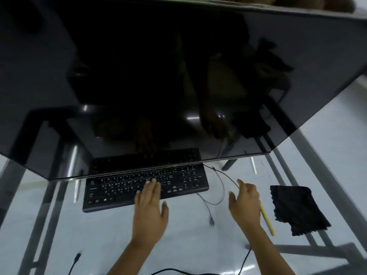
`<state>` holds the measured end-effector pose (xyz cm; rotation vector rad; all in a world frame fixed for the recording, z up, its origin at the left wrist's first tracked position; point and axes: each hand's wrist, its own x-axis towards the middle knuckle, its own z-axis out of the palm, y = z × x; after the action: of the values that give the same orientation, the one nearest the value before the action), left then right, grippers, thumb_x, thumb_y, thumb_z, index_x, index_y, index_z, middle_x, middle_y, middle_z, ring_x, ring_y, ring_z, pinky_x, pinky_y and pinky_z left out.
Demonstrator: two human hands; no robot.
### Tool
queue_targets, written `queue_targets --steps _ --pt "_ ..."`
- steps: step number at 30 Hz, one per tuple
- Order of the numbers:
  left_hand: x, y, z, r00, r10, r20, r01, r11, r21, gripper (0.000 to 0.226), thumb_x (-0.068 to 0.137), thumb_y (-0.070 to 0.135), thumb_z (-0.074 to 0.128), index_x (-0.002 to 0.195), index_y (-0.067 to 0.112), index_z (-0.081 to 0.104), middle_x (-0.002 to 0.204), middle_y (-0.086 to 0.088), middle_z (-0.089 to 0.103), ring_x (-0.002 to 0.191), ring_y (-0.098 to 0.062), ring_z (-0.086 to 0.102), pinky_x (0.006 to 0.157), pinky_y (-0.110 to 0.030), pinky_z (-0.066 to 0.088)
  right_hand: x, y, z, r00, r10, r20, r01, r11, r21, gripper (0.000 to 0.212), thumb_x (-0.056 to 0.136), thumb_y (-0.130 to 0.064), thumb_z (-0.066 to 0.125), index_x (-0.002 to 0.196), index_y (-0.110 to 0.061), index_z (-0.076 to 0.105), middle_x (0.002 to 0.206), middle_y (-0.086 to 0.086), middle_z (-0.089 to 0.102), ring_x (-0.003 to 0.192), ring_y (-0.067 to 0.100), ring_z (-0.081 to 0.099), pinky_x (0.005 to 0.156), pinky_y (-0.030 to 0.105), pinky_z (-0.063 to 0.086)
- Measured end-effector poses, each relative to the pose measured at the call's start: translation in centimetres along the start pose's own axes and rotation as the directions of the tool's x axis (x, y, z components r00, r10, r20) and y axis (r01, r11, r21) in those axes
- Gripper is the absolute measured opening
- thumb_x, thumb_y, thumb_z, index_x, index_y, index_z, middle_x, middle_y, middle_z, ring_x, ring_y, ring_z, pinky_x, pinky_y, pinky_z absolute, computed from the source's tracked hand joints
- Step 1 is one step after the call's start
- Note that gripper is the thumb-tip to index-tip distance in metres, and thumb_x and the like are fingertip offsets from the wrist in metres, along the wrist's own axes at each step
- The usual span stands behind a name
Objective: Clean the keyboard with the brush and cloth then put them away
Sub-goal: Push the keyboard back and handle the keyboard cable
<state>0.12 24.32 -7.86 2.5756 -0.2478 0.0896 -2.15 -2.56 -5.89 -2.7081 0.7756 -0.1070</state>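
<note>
Black keyboard (146, 187) lay on glass tabletop (188, 245), far edge under dark monitor (158, 76). Left hand (150, 209) rested flat on keys, fingers straight, holding nothing. Right hand (245, 203) hovered just right of keyboard, fingers relaxed, grip empty, over thin cable (218, 187). Pale brush handle (268, 220) lay beside right hand; bristles hidden. Black cloth (296, 209) lay crumpled further right
</note>
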Motion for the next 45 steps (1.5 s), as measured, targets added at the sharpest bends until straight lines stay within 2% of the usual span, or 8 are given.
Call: queue_targets --steps 4,8,11,14,16,27,39,45 --pt "1.8 4.5 2.7 0.976 0.179 0.12 -0.188 0.98 0.068 0.055 0.088 0.033 0.038 0.136 0.007 0.048 0.147 -0.009 0.042 0.138 -0.023 0.031 0.116 -0.043 0.018 -1.1 4.0 -0.6 0.999 0.014 -0.036 -0.017 0.994 -0.105 0.056 0.078 -0.018 0.075 0.13 -0.007 0.055 0.114 0.022 0.057 0.097 0.041 0.056 0.081 0.052 0.047" --pt "2.9 6.6 4.7 0.958 0.219 0.183 -0.239 0.966 0.096 0.055 0.085 0.023 0.062 0.135 0.007 0.049 0.146 -0.01 0.042 0.138 -0.024 0.033 0.116 -0.045 0.02 -1.4 5.9 0.1 0.99 -0.112 -0.087 0.102 0.989 -0.103 0.044 0.071 -0.014 0.083 0.112 -0.009 0.066 0.1 0.018 0.063 0.081 0.036 0.06 0.07 0.048 0.052" --pt "3.3 6.9 5.4 0.945 0.242 0.219 -0.277 0.95 0.147 0.053 0.087 0.026 0.054 0.136 0.006 0.047 0.147 -0.01 0.041 0.14 -0.023 0.03 0.113 -0.044 0.014 -0.6 5.3 0.5 0.968 -0.221 -0.117 0.211 0.973 -0.096 0.035 0.074 -0.016 0.081 0.106 -0.013 0.067 0.102 0.014 0.061 0.078 0.032 0.058 0.067 0.042 0.05" --pt "3.8 7.0 5.8 0.945 0.238 0.223 -0.279 0.944 0.177 0.056 0.089 0.034 0.036 0.136 0.006 0.048 0.149 -0.009 0.039 0.141 -0.022 0.027 0.113 -0.045 0.013 1.2 4.0 0.9 0.953 -0.269 -0.14 0.253 0.96 -0.124 0.032 0.075 -0.022 0.08 0.104 -0.017 0.068 0.1 0.009 0.061 0.08 0.028 0.059 0.067 0.038 0.048" --pt "4.0 7.0 6.0 0.947 0.241 0.211 -0.28 0.942 0.184 0.058 0.089 0.036 0.033 0.136 0.006 0.047 0.15 -0.008 0.037 0.142 -0.022 0.025 0.113 -0.045 0.013 2.9 3.2 1.0 0.951 -0.265 -0.159 0.244 0.959 -0.143 0.033 0.073 -0.025 0.081 0.102 -0.017 0.068 0.099 0.008 0.062 0.079 0.028 0.06 0.068 0.039 0.048" --pt "5.2 6.5 6.7 0.965 0.193 0.175 -0.227 0.953 0.202 0.059 0.094 0.041 0.029 0.141 0.007 0.042 0.153 -0.007 0.031 0.145 -0.018 0.015 0.116 -0.046 0.009 9.2 3.4 2.6 0.956 -0.177 -0.234 0.147 0.979 -0.139 0.032 0.086 -0.03 0.07 0.114 -0.015 0.066 0.106 0.01 0.061 0.092 0.031 0.057 0.079 0.046 0.041" --pt "4.4 6.0 6.7 0.971 0.154 0.184 -0.19 0.962 0.196 0.058 0.095 0.041 0.03 0.144 0.01 0.036 0.156 -0.005 0.024 0.147 -0.016 0.008 0.117 -0.046 0.009 10.0 3.4 3.0 0.958 -0.159 -0.239 0.144 0.987 -0.077 0.033 0.091 -0.03 0.062 0.118 -0.012 0.064 0.112 0.016 0.059 0.097 0.034 0.055 0.082 0.048 0.042" --pt "3.9 5.1 5.5 0.975 0.139 0.172 -0.176 0.958 0.227 0.058 0.097 0.042 0.028 0.145 0.009 0.034 0.156 -0.004 0.023 0.147 -0.017 0.008 0.116 -0.046 0.008 8.4 3.6 1.4 0.953 -0.145 -0.265 0.146 0.989 -0.015 0.033 0.092 -0.025 0.062 0.122 -0.013 0.062 0.119 0.015 0.056 0.103 0.033 0.05 0.087 0.048 0.036"
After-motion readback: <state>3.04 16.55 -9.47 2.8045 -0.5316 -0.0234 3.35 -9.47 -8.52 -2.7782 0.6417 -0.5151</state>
